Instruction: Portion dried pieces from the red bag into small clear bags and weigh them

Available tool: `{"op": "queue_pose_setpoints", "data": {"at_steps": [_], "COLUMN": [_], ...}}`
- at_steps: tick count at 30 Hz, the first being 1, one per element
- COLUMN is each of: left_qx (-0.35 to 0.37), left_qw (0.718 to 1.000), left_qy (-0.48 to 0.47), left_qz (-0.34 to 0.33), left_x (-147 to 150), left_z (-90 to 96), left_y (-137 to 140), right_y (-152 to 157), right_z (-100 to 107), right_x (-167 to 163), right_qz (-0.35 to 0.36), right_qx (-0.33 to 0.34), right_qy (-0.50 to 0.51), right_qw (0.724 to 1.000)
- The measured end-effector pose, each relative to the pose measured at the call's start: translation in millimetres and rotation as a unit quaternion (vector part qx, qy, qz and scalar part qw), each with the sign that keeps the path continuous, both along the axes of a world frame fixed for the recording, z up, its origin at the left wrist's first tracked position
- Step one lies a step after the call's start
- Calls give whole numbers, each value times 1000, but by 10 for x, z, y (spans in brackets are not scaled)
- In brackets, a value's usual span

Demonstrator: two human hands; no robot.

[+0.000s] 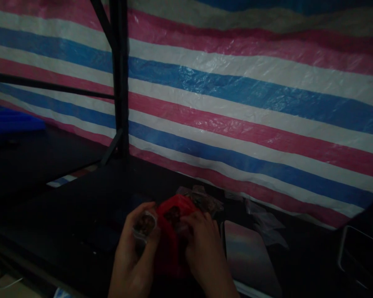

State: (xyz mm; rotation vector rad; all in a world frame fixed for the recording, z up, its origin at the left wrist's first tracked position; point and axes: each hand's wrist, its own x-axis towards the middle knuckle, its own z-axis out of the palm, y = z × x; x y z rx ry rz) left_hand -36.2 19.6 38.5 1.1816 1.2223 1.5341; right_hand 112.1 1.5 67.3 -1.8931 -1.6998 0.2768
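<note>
Red pouch (174, 225): soft cloth item, held upright between both hands over the near edge of a dark table (81, 231). Its top is gathered and appears partly open; something dark shows at the mouth, too dim to identify.

Right hand (205, 252): closed on the pouch's right side, fingers curled over the top edge.

Left hand (133, 252): clenched round a small clear packet (145, 223) with brownish contents, held touching the pouch's left side near the opening.

Progress, as judged: one packet is in hand at the pouch mouth, not inside it. Whether any packets already lie within cannot be told.

Loose packets (202, 198): a crumpled clear heap on the table just behind the pouch; these look unhandled.

Further clear packets (264, 225): flat, empty-looking, scattered to the right.

Flat pale panel (248, 256): lies just beside the right hand.

Dark tray (360, 256): pale-rimmed, at the far right edge.

Striped tarpaulin (251, 103): red, white and blue, hung behind the table.

Black metal post (119, 78): stands at the table's rear left.

Obstructions: none near the hands; poor light is the main hindrance.
</note>
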Motion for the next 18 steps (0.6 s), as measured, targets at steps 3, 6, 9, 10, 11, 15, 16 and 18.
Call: {"op": "queue_pose_setpoints", "data": {"at_steps": [3, 6, 9, 10, 11, 15, 16, 18], "left_qx": [55, 121, 179, 192, 200, 159, 139, 111], "left_qw": [998, 989, 977, 974, 972, 980, 985, 991], "left_qy": [38, 86, 117, 122, 124, 116, 101, 61], "left_qz": [8, -1, 12, 13, 11, 16, 9, -33], "left_x": [-29, 20, 99, 127, 158, 306, 342, 397], "left_z": [57, 52, -50, -93, -130, -169, -157, -140], "left_y": [7, 19, 37, 40, 38, -15, -34, -62], "right_y": [-4, -103, -237, -269, -292, -304, -302, -306], "right_z": [31, 238, 460, 506, 533, 543, 544, 552], "right_x": [-9, -23, -78, -101, -121, -118, -97, -49], "right_qz": [-4, 36, 68, 66, 59, 17, 5, -18], "right_qx": [10, 66, 27, 2, -15, 27, 44, 74], "right_qy": [17, 155, 290, 310, 323, 368, 382, 390], "right_qw": [1000, 985, 954, 948, 944, 929, 923, 918]}}
